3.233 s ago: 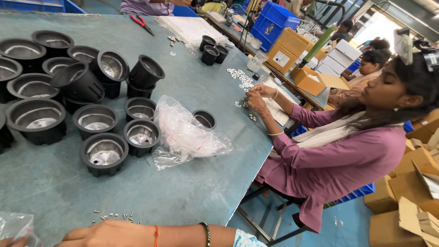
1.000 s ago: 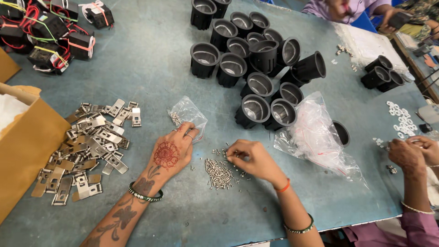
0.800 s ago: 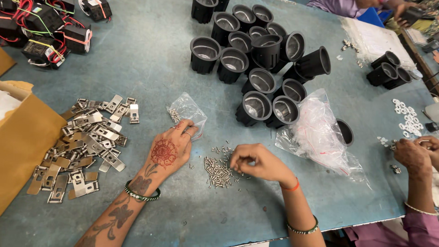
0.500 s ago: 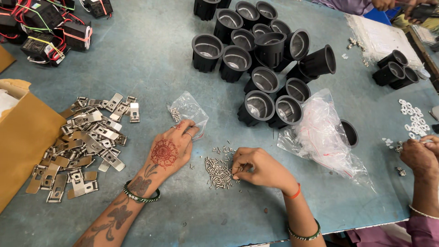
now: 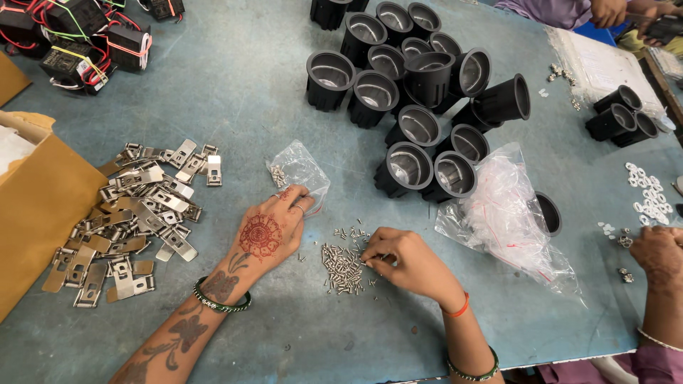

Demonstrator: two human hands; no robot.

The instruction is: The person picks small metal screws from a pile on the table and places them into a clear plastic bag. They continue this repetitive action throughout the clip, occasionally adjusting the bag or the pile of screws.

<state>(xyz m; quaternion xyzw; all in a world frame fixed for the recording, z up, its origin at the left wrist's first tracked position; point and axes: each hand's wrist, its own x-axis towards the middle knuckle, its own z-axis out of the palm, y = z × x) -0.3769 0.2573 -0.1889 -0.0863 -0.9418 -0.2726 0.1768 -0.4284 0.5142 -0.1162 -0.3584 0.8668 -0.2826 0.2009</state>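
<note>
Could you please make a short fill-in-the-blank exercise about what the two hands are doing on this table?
1. The right hand picks at a small heap of ____ on the table.
2. The left hand rests on a clear plastic ____.
3. The pile of metal clips lies to the ____ of the left hand.
4. The round housings beyond the hands are ____ in colour.

Missing words: screws; bag; left; black

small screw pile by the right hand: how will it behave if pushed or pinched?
The screws lie loose, with strays around the pile, so a push would probably scatter them. Being tiny, shiny metal, they likely slip from fingertips; the right hand pinches at the pile's edge. Round shanks may roll on the flat table.
</note>
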